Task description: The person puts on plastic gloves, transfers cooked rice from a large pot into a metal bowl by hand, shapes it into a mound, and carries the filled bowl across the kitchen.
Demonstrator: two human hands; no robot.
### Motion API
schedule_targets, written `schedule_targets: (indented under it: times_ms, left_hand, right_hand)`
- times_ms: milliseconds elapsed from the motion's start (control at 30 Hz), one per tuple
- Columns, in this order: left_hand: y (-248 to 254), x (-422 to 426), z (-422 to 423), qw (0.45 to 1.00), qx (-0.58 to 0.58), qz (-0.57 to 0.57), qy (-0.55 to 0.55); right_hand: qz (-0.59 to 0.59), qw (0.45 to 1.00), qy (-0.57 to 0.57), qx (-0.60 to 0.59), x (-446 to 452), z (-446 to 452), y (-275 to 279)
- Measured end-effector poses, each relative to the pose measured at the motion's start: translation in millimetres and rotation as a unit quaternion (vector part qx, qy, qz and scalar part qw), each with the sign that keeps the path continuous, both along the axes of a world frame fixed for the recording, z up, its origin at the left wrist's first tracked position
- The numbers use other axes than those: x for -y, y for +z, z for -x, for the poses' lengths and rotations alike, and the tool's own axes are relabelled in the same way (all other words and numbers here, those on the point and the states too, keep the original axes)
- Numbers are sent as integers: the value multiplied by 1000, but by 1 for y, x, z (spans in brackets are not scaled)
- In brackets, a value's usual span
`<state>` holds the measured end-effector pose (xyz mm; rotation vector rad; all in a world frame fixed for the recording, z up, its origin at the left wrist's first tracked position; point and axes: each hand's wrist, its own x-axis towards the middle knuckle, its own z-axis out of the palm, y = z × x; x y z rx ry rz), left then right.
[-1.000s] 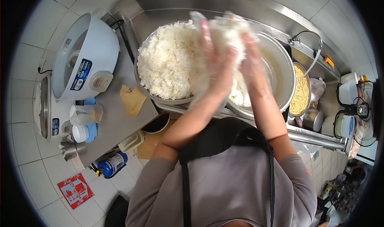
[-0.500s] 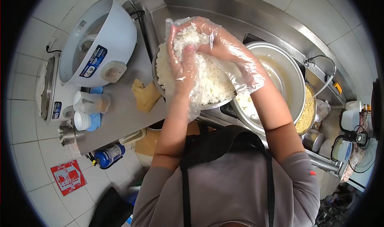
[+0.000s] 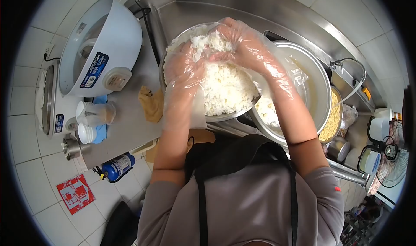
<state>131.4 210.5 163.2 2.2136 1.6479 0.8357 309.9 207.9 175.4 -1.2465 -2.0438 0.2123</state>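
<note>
Clear, loose plastic gloves cover both my hands. My left hand [image 3: 187, 66] and my right hand [image 3: 242, 46] curl together around a clump of white cooked rice [image 3: 211, 43], the left on its near left side, the right on its far right side. Below them is a wide metal bowl [image 3: 225, 117] heaped with rice [image 3: 229, 90]. Some fingertips are hidden by the rice and the shiny plastic. To the right of the bowl stands a large metal pot [image 3: 320, 81], with more rice [image 3: 266, 111] in its near left part.
A tray of yellow noodles [image 3: 333, 120] sits right of the pot. At left are a large white rice cooker body [image 3: 123, 46], stacked white cups [image 3: 86, 133] and a brown cloth [image 3: 151, 105] on the steel counter [image 3: 130, 120]. A thin hose tap [image 3: 362, 72] stands at the back right.
My left hand has turned and shifted slightly left and down, opening the cupped shape. My right hand has moved a little to the right. The rice clump remains between them.
</note>
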Motion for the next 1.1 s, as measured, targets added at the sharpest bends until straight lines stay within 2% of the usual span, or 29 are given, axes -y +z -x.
schedule_targets:
  times_ms: [33,133,233,333,367,433,467,500,533,567,667,733,800,833,933,1000,1100]
  left_hand:
    - [0,0,-1,1000,-23,0,-1]
    - [-6,1,-4,998,-51,7,-18]
    - [-15,0,-1,996,-77,24,-29]
    - [-22,-13,-3,966,-213,144,-1]
    - [-29,-17,0,972,-194,130,-15]
    - [-31,-21,4,982,-156,97,-39]
    - [-30,-22,5,984,-133,116,-32]
    - [-20,-17,5,983,-113,139,-25]
    - [-7,-10,4,982,-93,164,-18]
    - [10,-2,0,974,-125,189,-12]
    - [-5,-5,13,986,-75,132,-63]
    - [-7,-2,17,992,-37,77,-96]
    - [-4,-2,18,990,-22,-6,-137]
    - [0,-1,19,989,-35,6,-144]
    - [21,4,24,984,-67,7,-167]
    - [28,13,32,980,-75,-36,-183]
    - [32,16,42,972,57,45,-223]
  right_hand:
    - [-45,999,14,4,-1,-2,-5]
    - [19,999,32,-26,-3,-5,-17]
    - [136,968,94,-191,-8,-2,-44]
    - [66,990,35,-117,-7,6,-57]
    - [2,999,2,-37,-13,6,-69]
    - [110,992,-1,-59,-21,8,-61]
    - [162,984,-2,-72,-26,9,-57]
    - [158,987,-18,-5,-31,8,-55]
    - [150,988,-18,-33,-24,9,-50]
    - [140,988,-17,-58,-20,6,-42]
    - [98,988,36,-118,-8,-8,-10]
    - [129,974,67,-175,-3,-15,8]
    - [115,975,75,-172,-13,-15,7]
    - [108,976,79,-171,-17,-14,6]
    - [182,925,163,-291,-18,-14,18]
    - [156,935,140,-285,-11,-16,38]
    - [172,945,133,-245,-12,-20,38]
